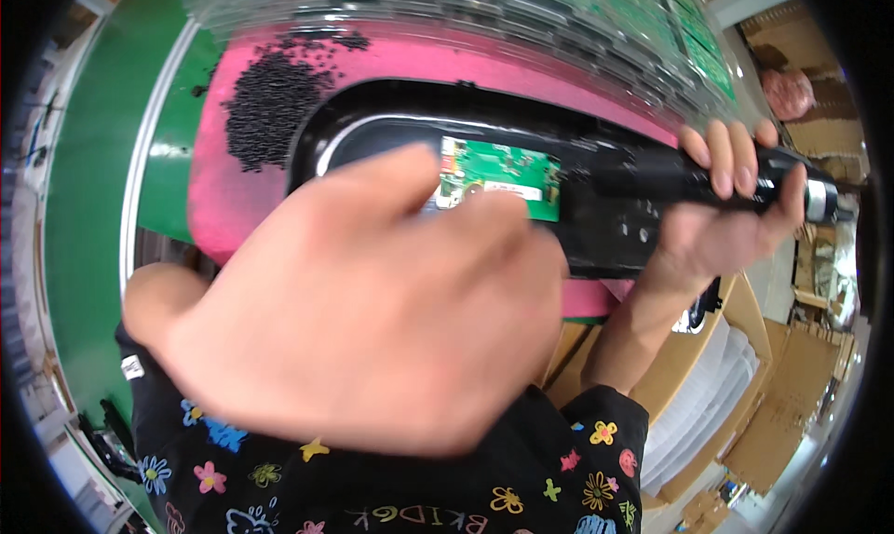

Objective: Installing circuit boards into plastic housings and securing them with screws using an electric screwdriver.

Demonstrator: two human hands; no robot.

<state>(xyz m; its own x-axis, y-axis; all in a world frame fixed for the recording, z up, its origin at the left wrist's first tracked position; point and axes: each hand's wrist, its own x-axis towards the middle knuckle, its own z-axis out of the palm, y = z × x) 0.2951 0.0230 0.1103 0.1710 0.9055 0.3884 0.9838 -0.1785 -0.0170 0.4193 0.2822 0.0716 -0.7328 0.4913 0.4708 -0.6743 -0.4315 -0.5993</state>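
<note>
My left hand (372, 292) is large and motion-blurred in the foreground, its fingers curled together at the near left of a green circuit board (531, 166). Whatever its fingertips hold is hidden. The board, with a white label strip, lies inside a long black plastic housing (372, 94) with rounded ends. My right hand (731, 203) is wrapped around a black electric screwdriver (643, 173), held nearly level over the housing's right part. Its narrow end points left, close to the board's right edge; I cannot tell whether it touches.
A pink mat (219, 199) lies under the housing on the green table (93, 208). Many small black screws (270, 110) are piled at its far left. Stacked clear plastic trays (521, 22) run along the back. A cardboard box (684, 385) with white sheets stands at the near right.
</note>
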